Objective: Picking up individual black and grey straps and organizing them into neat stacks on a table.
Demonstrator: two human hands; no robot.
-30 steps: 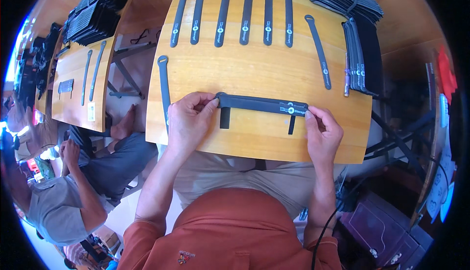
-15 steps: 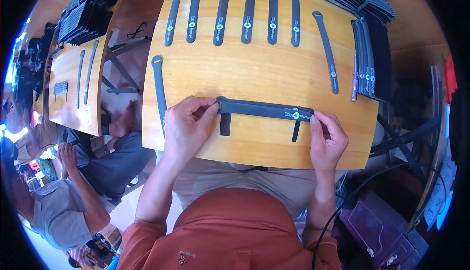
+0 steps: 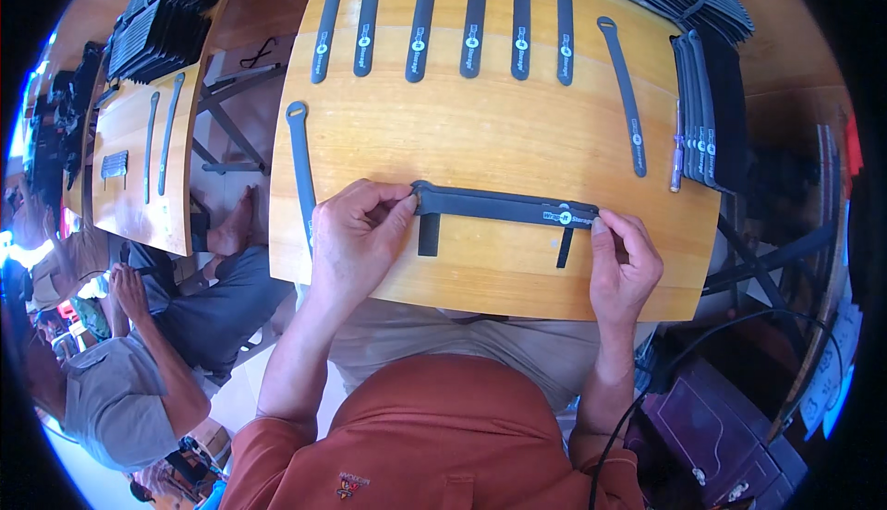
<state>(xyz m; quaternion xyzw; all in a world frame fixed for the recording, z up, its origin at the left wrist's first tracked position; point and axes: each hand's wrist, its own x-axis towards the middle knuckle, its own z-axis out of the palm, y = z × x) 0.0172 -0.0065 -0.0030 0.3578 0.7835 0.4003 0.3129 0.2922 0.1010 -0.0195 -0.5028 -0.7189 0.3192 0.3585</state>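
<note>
The slotted end of the layered dark grey cable straps [image 3: 499, 206] is pinched by the left hand [image 3: 358, 235], thumb against curled forefinger; the opposite end is pinched likewise by the right hand [image 3: 625, 265]. Two short black strips [image 3: 429, 236] are partly covered beneath, near the wooden table's [image 3: 462, 136] front edge.

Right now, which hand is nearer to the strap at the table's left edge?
Left. The left hand is close beside that strap; the right hand is far to its right.

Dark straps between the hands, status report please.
Left hand pinching left end, right hand right end. Dark straps run side to side. Black strips poke out nearside. No visible obstruction.
</note>
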